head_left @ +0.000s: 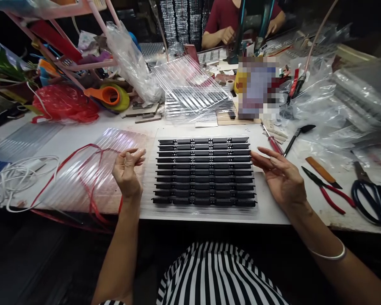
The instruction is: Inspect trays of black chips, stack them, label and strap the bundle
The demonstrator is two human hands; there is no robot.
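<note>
White cable [25, 182] crowds the desk's left front corner; red ribbon [92, 195] hangs over the front edge. The left hand [128, 171] curls, thumb to fingers; whether it pinches anything I cannot tell. Rows of black strips [205, 173] lie mid-desk near the front edge, bare white strips of surface flanking them. The right hand [281, 176] is loosely spread beside their right ends. Pliers [332, 190] and scissors [373, 197] fill the right front corner. The desk [273, 207] is white; beyond its far edge sits a co-worker [220, 25].
</note>
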